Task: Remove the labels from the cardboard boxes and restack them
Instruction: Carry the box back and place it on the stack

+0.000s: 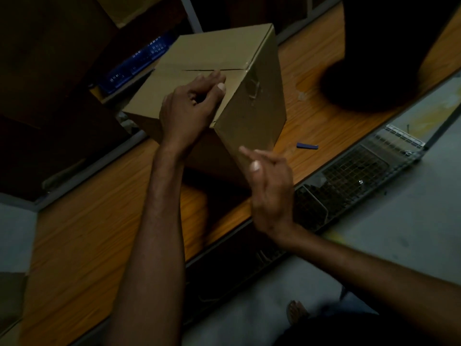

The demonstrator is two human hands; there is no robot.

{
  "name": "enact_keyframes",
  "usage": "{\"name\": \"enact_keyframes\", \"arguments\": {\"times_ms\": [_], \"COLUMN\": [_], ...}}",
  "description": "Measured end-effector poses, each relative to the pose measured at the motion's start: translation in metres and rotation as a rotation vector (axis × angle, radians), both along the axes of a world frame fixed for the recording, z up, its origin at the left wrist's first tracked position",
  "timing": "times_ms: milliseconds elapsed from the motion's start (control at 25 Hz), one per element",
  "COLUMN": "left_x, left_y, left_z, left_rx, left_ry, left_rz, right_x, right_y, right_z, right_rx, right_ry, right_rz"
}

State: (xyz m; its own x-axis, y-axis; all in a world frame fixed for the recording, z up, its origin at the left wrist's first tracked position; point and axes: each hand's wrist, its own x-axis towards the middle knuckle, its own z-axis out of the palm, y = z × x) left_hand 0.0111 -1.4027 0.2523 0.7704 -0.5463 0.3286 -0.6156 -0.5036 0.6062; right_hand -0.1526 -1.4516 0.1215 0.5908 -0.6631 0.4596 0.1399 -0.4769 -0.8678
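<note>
The room is dim, the picture murky and soft. What light there is falls on top of the cardboard box (214,53) beyond the left hand (189,108); it throws shadow on the worktop (99,221). The right hand (270,186) is motion-blurred. Left of both, near blackness.

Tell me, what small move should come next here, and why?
Probably lift the right hand to the leftover scrap stuck high on the side of the cardboard box and pick at it: that hand holds nothing, while the left hand rests on the top.
</note>
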Motion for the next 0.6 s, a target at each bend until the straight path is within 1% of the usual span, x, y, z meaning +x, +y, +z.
{"name": "enact_keyframes", "arguments": {"times_ms": [80, 160, 200, 280, 360, 400, 480, 600], "left_x": [-0.004, -0.004, -0.004, -0.005, -0.006, -0.007, -0.011, -0.017], "left_y": [0.001, 0.001, 0.002, 0.004, 0.004, 0.004, 0.009, 0.024], "left_z": [-0.001, 0.003, 0.007, 0.017, 0.028, 0.032, 0.036, 0.031], "left_rx": [-0.063, -0.122, -0.142, -0.141, -0.109, -0.098, -0.074, -0.056], "left_ry": [0.029, 0.086, 0.123, 0.18, 0.2, 0.2, 0.187, 0.157], "left_rz": [0.007, -0.007, -0.021, -0.069, -0.088, -0.073, 0.001, 0.21], "right_x": [0.018, 0.05, 0.07, 0.103, 0.125, 0.13, 0.126, 0.111], "right_y": [-0.04, -0.092, -0.118, -0.161, -0.184, -0.188, -0.183, -0.171], "right_z": [0.018, 0.043, 0.057, 0.082, 0.094, 0.095, 0.092, 0.1], "right_rx": [0.015, -0.076, -0.153, -0.336, -0.489, -0.525, -0.567, -0.621], "right_ry": [-0.075, -0.079, -0.044, 0.091, 0.242, 0.277, 0.269, 0.234], "right_rz": [-0.076, -0.11, -0.11, -0.069, 0.065, 0.145, 0.228, 0.217]}}
